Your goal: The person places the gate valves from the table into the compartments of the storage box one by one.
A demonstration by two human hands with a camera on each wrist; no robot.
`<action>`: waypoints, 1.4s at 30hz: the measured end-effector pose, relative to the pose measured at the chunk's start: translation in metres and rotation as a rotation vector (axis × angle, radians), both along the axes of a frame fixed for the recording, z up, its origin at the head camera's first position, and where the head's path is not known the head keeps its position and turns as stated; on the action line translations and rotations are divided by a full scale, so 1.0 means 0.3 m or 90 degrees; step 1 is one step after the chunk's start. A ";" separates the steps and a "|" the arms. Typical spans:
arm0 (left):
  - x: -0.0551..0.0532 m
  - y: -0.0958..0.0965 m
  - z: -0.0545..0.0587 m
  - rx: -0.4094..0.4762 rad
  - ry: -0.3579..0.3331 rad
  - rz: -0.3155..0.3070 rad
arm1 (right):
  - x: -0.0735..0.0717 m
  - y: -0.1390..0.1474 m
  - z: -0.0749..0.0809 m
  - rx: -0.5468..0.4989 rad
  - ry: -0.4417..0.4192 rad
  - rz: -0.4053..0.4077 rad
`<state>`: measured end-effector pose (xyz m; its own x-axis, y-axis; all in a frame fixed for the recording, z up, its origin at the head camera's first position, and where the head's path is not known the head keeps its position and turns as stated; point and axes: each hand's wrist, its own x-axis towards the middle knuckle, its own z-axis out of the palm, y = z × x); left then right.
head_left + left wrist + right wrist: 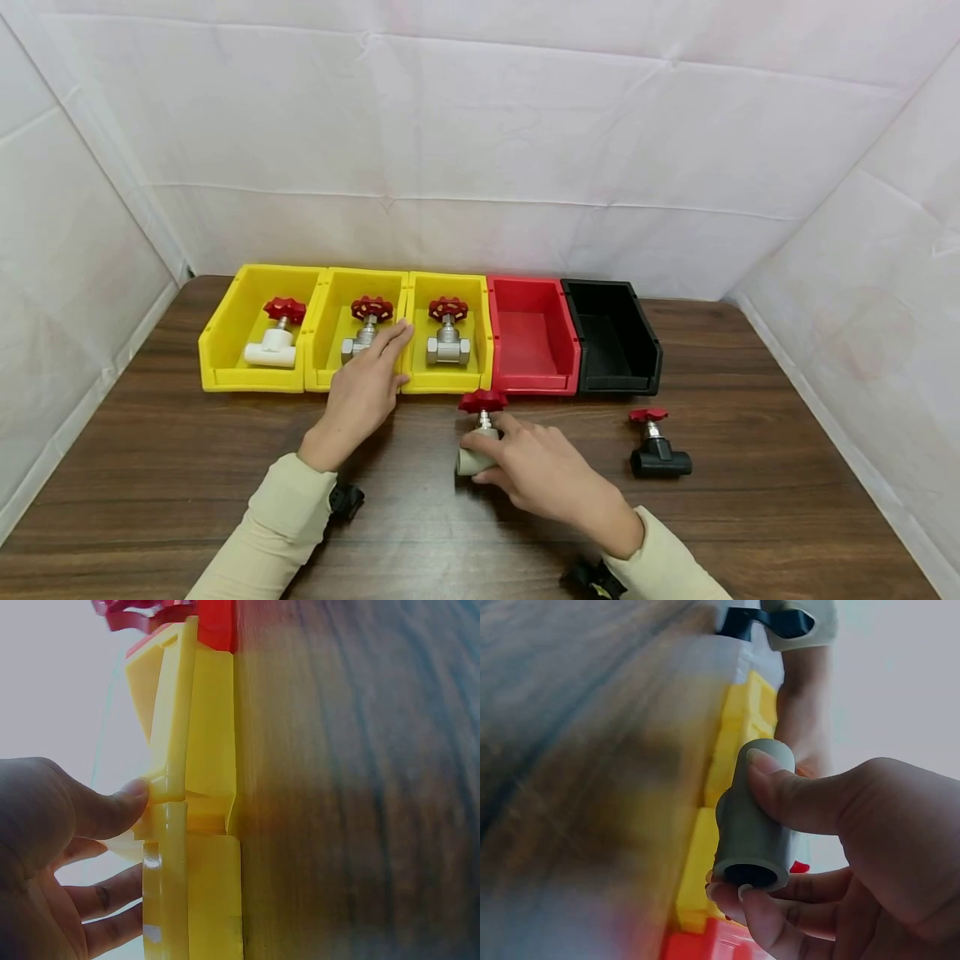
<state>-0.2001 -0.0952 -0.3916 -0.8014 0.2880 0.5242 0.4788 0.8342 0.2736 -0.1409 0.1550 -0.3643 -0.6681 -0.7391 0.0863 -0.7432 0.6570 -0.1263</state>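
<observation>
A: What is obscured?
B: Right hand (551, 472) pinches the grey valve (477, 455) just in front of the yellow bins (251, 380), covering its right end. From the right wrist, its red wheel (483, 402) is mostly hidden.
A: Left hand (363, 390)?
B: Fingers extended, gripping nothing, thumb at two bin rims; hand partly covers a metal valve (367, 332) in the second one from left.
A: Surroundings?
B: Red bin (534, 384), then black bin (618, 385), to the right; black valve (660, 460) sits on the table (757, 500) nearby.
</observation>
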 end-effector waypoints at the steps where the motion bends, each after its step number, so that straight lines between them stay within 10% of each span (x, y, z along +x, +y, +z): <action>1: 0.000 -0.001 0.000 0.000 0.000 0.001 | -0.001 0.001 0.008 -0.002 -0.005 -0.004; 42: 0.000 0.006 0.001 -0.006 -0.022 0.013 | -0.147 0.062 0.106 -0.061 0.097 -0.086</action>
